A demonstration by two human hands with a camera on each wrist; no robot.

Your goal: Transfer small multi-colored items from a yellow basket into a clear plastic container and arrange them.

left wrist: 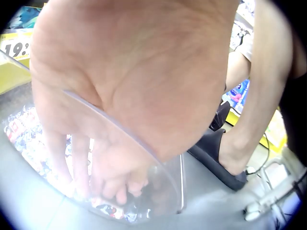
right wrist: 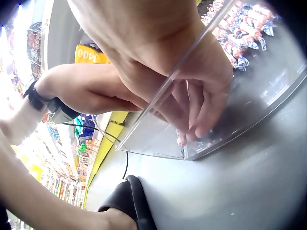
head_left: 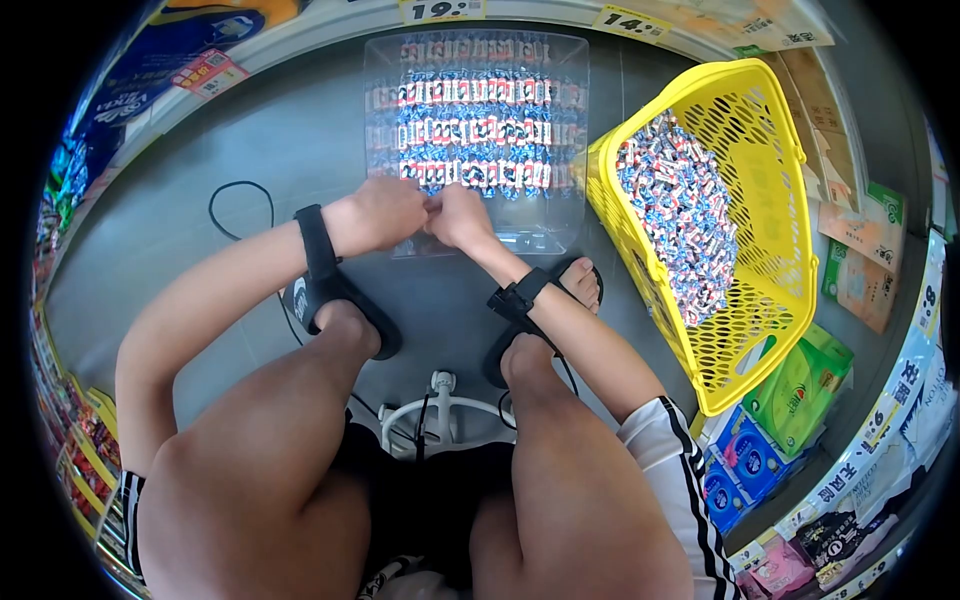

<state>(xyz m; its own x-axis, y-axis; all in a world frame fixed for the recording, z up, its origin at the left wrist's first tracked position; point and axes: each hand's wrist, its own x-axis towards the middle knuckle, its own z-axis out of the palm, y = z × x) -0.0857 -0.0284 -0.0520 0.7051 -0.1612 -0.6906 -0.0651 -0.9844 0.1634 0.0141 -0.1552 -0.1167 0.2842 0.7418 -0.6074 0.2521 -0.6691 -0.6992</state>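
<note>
- While the right grip [head_left: 462, 215] is pinching a small red-white wrapped candy [right wrist: 182, 140] inside the near edge of the clear rectangular plastic box [head_left: 545, 215], the left grip [head_left: 385, 210] is meeting it.
- I cannot tell whether the left grip is clenching or released.
- A yellow perforated plastic basket [head_left: 770, 180] is standing right of the box.

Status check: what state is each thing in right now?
clear box: on floor, far part filled with candy rows, near end mostly bare.
yellow basket: tilted, partly full of loose candies.
left hand: fingers down inside box's near end; grip unclear.
right hand: likewise, fingertips by a candy.
</note>
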